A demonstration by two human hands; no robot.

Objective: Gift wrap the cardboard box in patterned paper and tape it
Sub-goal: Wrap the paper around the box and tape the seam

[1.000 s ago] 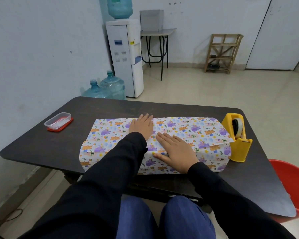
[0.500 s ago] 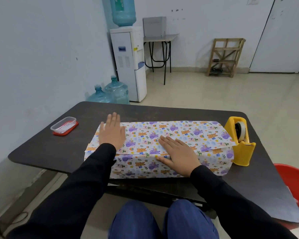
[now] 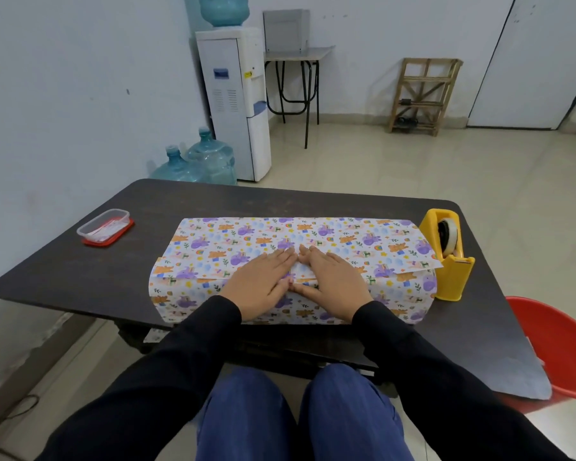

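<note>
Pale walls and a tiled floor frame a dark table (image 3: 80, 264), where the cardboard box sits crosswise near the front edge, fully covered on its visible faces by the patterned paper (image 3: 313, 234). That paper is wrapped over the top, and its overlapping edge runs along the near upper side as a long seam. The left hand (image 3: 258, 279) and the right hand (image 3: 335, 281) lie flat side by side at the middle of this seam, fingers stretched out and pressing down, gripping nothing. No tape seems to sit on the seam, though clear tape would be hard to make out from here. A yellow tape dispenser (image 3: 448, 257) stands just beside the box's right end. My judgement: the long wrap is done, while taping the seam and folding both ends remain.
</note>
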